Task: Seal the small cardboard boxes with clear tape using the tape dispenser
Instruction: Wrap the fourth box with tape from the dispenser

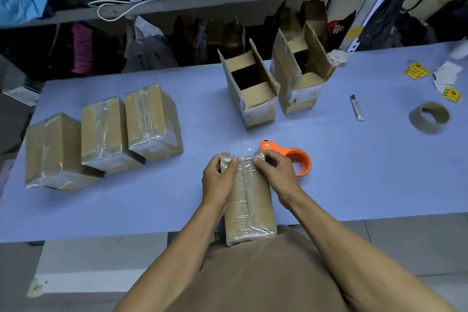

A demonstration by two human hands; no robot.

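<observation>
A small cardboard box [249, 210] lies lengthwise at the table's near edge, clear tape running along its top seam. My left hand [219, 181] holds the box's far left corner, thumb pressing the tape on top. My right hand [274, 172] grips the far right corner, its thumb also on the tape. Just behind my right hand lies the orange tape dispenser [297, 157], held by neither hand. Three taped boxes [103, 134] stand in a row at the left. Two open boxes [253, 88] stand at the back centre.
The blue table [354, 172] also carries a bare cardboard tape core [430, 116], a small utility knife [357, 107], yellow stickers [415, 71] and paper scraps at the right. Cluttered metal shelving [202, 0] runs behind the table.
</observation>
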